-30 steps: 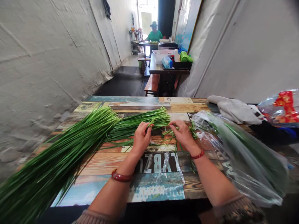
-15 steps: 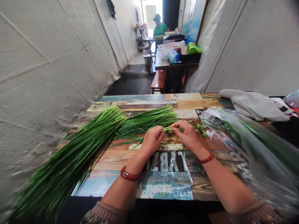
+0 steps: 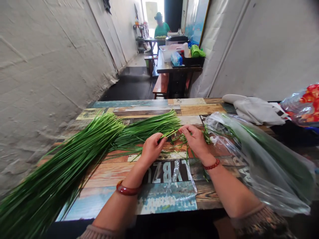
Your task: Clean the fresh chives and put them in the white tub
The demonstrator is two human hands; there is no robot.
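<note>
My left hand (image 3: 154, 147) is closed around a few garlic chives (image 3: 170, 133), whose pale stem ends point right. At those ends, the thumb and fingers of my right hand (image 3: 193, 137) are pinched together. Just behind my hands lies a bunch of garlic chives (image 3: 152, 127), flat on the patterned wooden table (image 3: 112, 171). A larger pile of chives (image 3: 72, 159) stretches over the table's left side towards me. Loose green trimmings (image 3: 180, 141) are scattered under and beside my right hand.
On the right lies a clear plastic bag (image 3: 271, 159) with more greens inside. A grey cloth item (image 3: 256, 108) and a bag with red contents (image 3: 306, 104) sit behind it. Thin clear plastic (image 3: 178, 172) lies before me. A person in green (image 3: 161, 30) sits far back.
My hands have moved slightly apart, and more of the chive stems shows between them. The whole view has shifted right, bringing more of the red-filled bag into sight.
</note>
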